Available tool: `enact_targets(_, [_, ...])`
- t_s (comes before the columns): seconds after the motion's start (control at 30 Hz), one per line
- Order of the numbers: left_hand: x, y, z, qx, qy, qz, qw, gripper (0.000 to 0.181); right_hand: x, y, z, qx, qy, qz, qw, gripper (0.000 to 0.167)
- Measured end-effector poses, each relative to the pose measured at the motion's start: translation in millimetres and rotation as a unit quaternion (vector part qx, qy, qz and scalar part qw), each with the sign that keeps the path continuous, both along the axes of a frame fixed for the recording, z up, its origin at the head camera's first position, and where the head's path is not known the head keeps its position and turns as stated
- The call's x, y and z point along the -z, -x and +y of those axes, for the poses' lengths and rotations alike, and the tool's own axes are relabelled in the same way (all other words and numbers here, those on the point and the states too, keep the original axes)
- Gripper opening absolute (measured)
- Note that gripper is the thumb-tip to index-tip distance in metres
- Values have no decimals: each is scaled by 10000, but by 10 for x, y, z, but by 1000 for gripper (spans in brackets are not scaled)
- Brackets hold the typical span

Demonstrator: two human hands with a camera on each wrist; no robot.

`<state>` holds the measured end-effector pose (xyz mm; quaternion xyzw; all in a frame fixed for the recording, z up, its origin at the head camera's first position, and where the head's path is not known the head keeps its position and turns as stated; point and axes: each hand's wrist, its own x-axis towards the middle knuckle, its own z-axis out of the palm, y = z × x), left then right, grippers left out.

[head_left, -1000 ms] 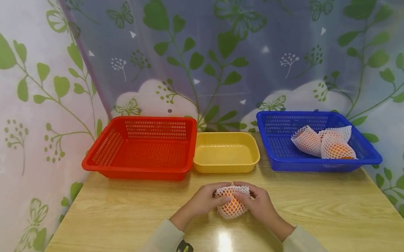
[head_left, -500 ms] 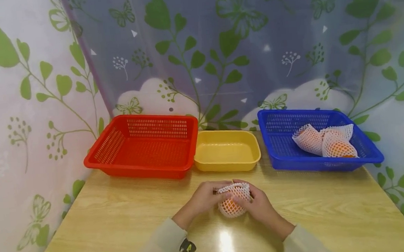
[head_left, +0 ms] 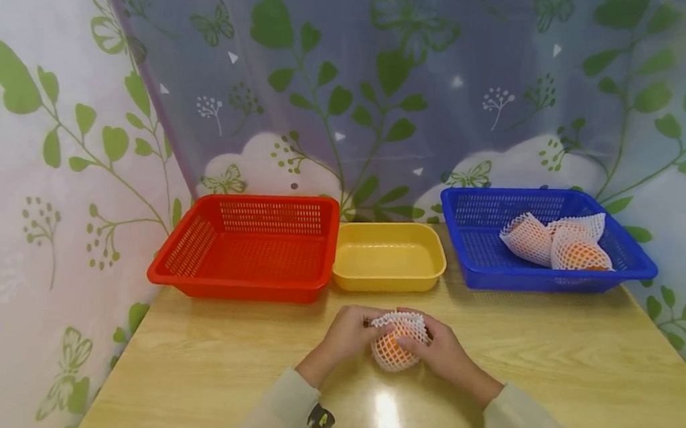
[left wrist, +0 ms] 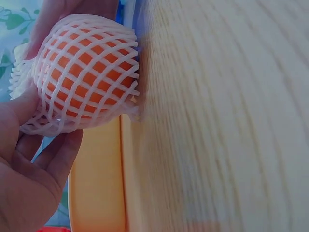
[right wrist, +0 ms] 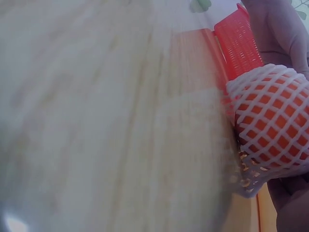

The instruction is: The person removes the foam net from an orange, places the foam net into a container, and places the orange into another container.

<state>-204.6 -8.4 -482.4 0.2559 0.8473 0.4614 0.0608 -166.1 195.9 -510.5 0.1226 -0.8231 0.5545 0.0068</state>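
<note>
A curtain (head_left: 320,75) printed with green leaves and butterflies hangs behind the pale wood counter (head_left: 210,372) I'm watching over the feed. Near the middle, my left hand (head_left: 346,334) grasps one side of an orange fruit (head_left: 395,353) in a white foam net (head_left: 415,324), and my right hand (head_left: 448,345) grasps the other. The fruit is between them, in front of a yellow tray (head_left: 387,284); I can't tell whether it touches the counter. Left of the tray I see a red basket (head_left: 252,288); to its right, a blue basket (head_left: 524,281) holding netted fruits (head_left: 528,240).
</note>
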Motion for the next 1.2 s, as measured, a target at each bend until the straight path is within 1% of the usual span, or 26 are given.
enact_targets(0.13, [20, 3, -3, -48, -73, 47, 10000, 22, 18, 14, -4, -25, -64, -33, 10000, 50])
enact_targets(0.27, [35, 18, 1, 0, -113, -27, 9999, 21, 18, 8, 1, 35, -73, -44, 10000, 48])
enact_targets(0.43, [32, 24, -5, 128, -186, -188, 9996, 24, 3, 3, 24, 124, -66, -66, 9999, 45])
enact_targets(0.53, [33, 18, -13, 160, -288, -360, 9988, 26, -12, 8, 35, 145, -40, 10, 9999, 43])
enact_targets(0.7, [30, 2, -22, 141, -244, -532, 9982, 33, -39, 25, 47, 35, 148, 145, 9998, 38])
enact_targets(0.83, [20, -9, -11, 258, -186, -583, 9978, 41, -81, 39, 58, 56, 305, 53, 9995, 34])
enact_targets(0.93, [20, -13, 3, 364, -181, -623, 9972, 45, -102, 42, 60, 151, 244, 183, 9994, 30])
enact_targets(1.07, [26, -14, 17, 397, -221, -693, 9966, 49, -104, 40, 51, 341, 61, 584, 9977, 28])
enact_targets(1.2, [19, -22, 32, 450, -221, -567, 9971, 52, -91, 35, 40, 655, 21, 875, 9940, 32])
